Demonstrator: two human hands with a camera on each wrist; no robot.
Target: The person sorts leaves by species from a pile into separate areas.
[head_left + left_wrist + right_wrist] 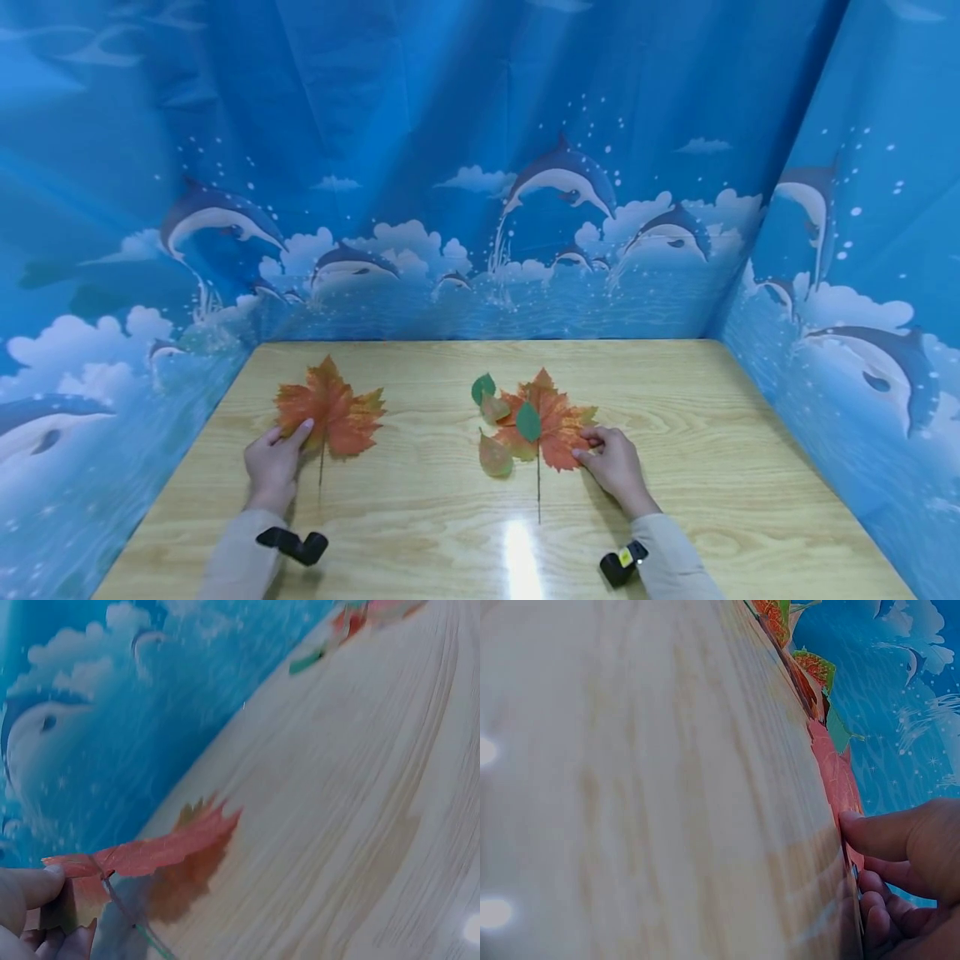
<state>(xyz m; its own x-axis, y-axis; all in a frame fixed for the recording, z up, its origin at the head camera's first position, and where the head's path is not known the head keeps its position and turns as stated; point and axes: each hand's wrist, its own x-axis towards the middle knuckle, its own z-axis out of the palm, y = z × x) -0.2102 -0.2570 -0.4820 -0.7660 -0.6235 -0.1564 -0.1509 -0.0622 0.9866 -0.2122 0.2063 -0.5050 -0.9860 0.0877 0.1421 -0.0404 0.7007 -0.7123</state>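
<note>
On the left of the table, my left hand (272, 471) pinches the lower left edge of an orange-red artificial maple leaf (333, 410). Its thin dark stem points toward me. The left wrist view shows that leaf (161, 853) tilted, casting a shadow on the wood. Farther right, my right hand (617, 468) pinches the lower right edge of a second maple leaf (557, 421) between thumb and fingers. A small green leaf (528, 422) lies on top of it. Along its left side are another green leaf (482, 387) and reddish-green leaves (495, 458).
The light wood table (420, 517) reflects a bright light near its front edge. A blue curtain (420, 167) printed with dolphins closes off the back and both sides. Black wrist mounts (294, 545) sit on both light sleeves.
</note>
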